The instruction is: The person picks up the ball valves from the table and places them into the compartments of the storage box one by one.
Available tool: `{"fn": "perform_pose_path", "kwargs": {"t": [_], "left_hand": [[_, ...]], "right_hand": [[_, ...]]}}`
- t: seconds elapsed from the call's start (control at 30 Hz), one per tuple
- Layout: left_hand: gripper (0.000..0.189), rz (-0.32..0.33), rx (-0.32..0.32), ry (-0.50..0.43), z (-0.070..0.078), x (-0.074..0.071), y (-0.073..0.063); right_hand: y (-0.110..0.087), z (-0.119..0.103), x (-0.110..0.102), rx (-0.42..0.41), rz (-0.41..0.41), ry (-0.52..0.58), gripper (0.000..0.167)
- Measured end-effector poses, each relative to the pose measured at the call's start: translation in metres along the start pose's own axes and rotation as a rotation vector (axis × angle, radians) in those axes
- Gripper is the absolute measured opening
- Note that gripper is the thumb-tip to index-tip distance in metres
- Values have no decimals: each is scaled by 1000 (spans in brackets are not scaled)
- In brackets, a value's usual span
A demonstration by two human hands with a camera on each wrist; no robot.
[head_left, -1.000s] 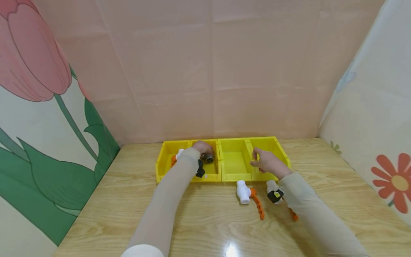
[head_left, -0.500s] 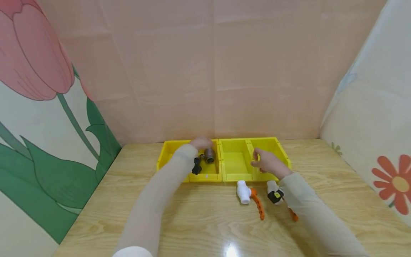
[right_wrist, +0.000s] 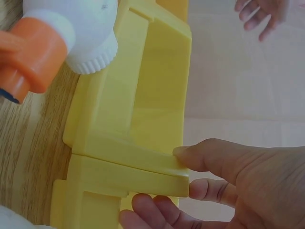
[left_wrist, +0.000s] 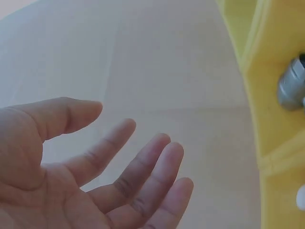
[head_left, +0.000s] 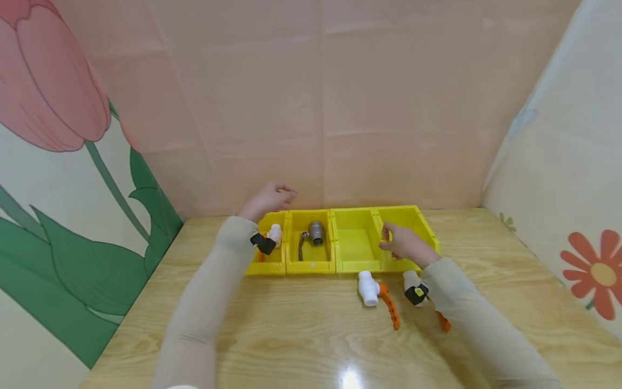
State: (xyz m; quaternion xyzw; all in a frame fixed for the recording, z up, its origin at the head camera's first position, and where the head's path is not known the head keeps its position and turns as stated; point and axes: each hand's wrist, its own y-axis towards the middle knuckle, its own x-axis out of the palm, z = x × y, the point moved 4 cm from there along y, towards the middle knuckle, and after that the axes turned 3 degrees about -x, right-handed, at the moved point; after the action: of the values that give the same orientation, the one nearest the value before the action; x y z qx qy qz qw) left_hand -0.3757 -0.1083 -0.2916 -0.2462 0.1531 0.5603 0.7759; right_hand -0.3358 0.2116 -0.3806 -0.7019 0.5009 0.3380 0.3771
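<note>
My left hand (head_left: 269,200) is raised over the back of the leftmost yellow bin, fingers spread and holding nothing. In the second bin lies a metal ball valve (head_left: 316,233) with a thin lever. A white plastic valve (head_left: 274,234) with an orange handle sits in the leftmost bin, partly covered by the left wrist's camera. My right hand (head_left: 410,246) pinches the top edge of the wall between the two right bins (right_wrist: 178,183), thumb on one side and fingers on the other.
On the table (head_left: 311,324) in front of the right bins lies a white valve (head_left: 367,289) with an orange handle. Another white valve (head_left: 411,279) lies beside it, partly hidden by the right wrist. A pink cloth wall (head_left: 311,108) stands close behind the bins.
My left hand has left the metal valve in the second bin and moved up and to the left, fingers spreading. The right hand stays in place on the bin wall.
</note>
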Motion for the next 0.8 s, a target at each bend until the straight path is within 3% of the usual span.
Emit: {"fn": "perform_pose_path", "kwargs": {"t": [0.17,0.37,0.6,0.8], "left_hand": [[34,43,10,94,-20,-4,-21],[33,10,8,253,-52,11,-32],[25,-41,-48,173,-76,28,-36],[23,-23,-79,114,-88,37,-34]], "right_hand": [[0,1,-1,14,-2,8,25],[-1,0,0,13,-1,10,25],[-1,-1,-1,-4,5,7,25],[0,2,1,6,6,12,25]]}}
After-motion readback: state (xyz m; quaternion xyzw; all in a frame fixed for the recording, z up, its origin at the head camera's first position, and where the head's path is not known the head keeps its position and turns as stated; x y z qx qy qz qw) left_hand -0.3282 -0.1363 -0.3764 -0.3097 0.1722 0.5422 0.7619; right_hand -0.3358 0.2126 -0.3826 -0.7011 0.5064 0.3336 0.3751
